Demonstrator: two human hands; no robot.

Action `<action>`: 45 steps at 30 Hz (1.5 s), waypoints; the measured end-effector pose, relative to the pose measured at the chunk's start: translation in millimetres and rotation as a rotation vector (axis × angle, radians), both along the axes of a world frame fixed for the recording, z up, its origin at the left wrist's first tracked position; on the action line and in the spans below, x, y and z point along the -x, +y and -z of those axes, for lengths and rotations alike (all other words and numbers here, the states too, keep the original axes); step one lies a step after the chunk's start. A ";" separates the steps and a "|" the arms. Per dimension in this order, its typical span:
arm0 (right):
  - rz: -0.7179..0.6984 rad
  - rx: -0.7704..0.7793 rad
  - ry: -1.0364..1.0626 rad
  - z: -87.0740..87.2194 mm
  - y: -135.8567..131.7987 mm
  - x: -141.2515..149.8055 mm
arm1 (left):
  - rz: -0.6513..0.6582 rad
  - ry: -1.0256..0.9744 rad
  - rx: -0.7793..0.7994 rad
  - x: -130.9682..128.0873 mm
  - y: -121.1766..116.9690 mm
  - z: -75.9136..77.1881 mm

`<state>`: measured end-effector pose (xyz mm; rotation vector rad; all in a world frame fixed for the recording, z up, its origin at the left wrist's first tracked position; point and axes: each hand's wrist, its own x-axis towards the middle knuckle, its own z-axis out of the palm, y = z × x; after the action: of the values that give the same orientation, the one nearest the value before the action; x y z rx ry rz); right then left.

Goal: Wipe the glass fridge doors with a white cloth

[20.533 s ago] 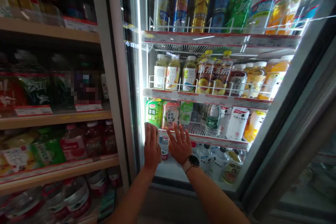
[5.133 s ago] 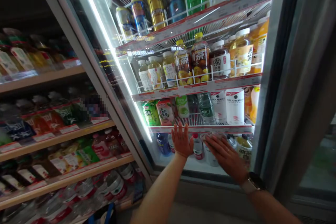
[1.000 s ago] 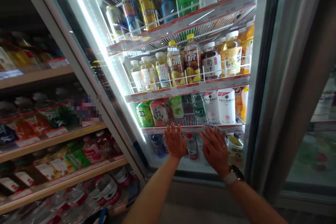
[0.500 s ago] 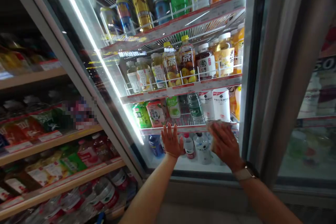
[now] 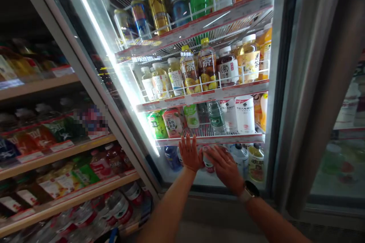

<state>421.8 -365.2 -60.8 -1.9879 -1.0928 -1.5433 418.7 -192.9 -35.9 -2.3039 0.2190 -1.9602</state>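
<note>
My left hand (image 5: 190,155) lies flat with its fingers spread against the glass door (image 5: 182,176) of a lit drinks fridge. Close beside it on the right, my right hand (image 5: 225,165) presses on the glass, fingers together and pointing up to the left. Something pale shows by its fingertips, but I cannot make out what it is. A watch (image 5: 251,190) is on my right wrist. Behind the glass, just above the hands, runs a shelf edge (image 5: 236,138). A clear green-labelled bottle (image 5: 216,117) and a red tea carton (image 5: 173,122) stand on that shelf.
More bottles fill the shelf of teas (image 5: 208,68), with cans (image 5: 158,11) above. At the left, open wooden shelves (image 5: 57,133) hold several drinks. A metal door frame (image 5: 299,102) stands at the right, beside another glass door.
My right hand has slid left along the glass, from near the white packs to right beside my left hand. The left hand stays on about the same spot, while the view has shifted slightly.
</note>
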 end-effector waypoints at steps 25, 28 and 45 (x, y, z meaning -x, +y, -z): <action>0.157 -0.365 0.013 -36.8 -32.5 -11.1 | -0.028 0.018 0.005 -2.5 3.2 6.9; 0.071 -0.161 0.010 -9.4 -16.0 -4.1 | -0.026 0.020 -0.006 -1.6 3.1 5.0; 0.238 -0.364 -0.063 -54.6 -80.6 -23.0 | 0.017 0.030 0.020 -1.1 1.9 4.5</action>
<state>444.8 -445.8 -6.1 -1.8748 -0.5569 -1.7873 419.8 -191.1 -40.4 -2.3534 0.2236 -1.9454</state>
